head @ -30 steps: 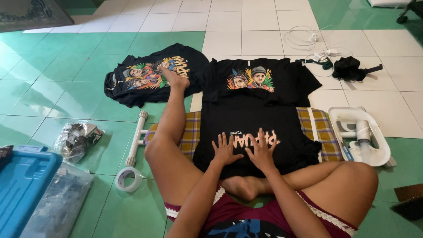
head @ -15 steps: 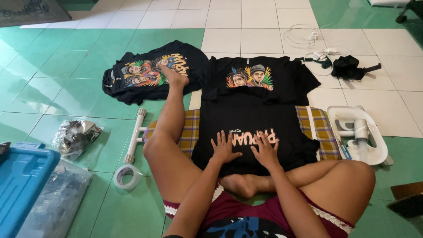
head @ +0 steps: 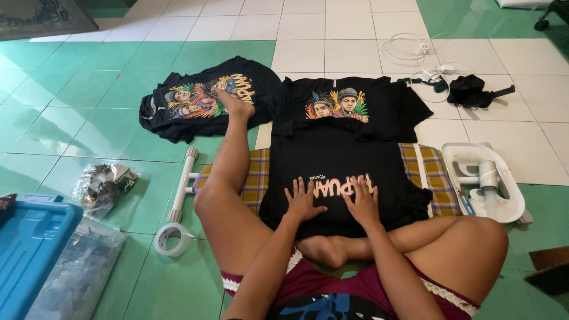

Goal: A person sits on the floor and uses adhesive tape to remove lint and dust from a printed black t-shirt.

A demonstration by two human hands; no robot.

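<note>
Both hands lie flat and spread, fingers apart, gripping nothing: the left hand (head: 303, 202) and the right hand (head: 363, 203) press side by side on the near end of a black cotton T-shirt with pale block lettering (head: 341, 178), each palm just below the print and the two hands a little apart. That shirt is the landmark. It lies spread on a yellow-and-purple checked cloth pad (head: 432, 172), which shows on either side of it, with its far edge overlapping a second black T-shirt printed with two colourful portraits (head: 344, 106).

To the left of the lettered shirt the person's outstretched leg runs away from the camera, its foot (head: 234, 105) resting on a third black T-shirt with a bright multicoloured print (head: 195, 101). Further left of it lie a white plastic pipe frame (head: 182, 184) and a roll of clear tape (head: 173, 239). To its right sits a white plastic tray-shaped device (head: 486, 181).

The work in hand looks like smoothing the fabric. It would likely go best with the palms kept flat, stroking outward from the middle toward the side seams with even pressure, so creases are pushed off the pad rather than bunched under the lettering.
</note>
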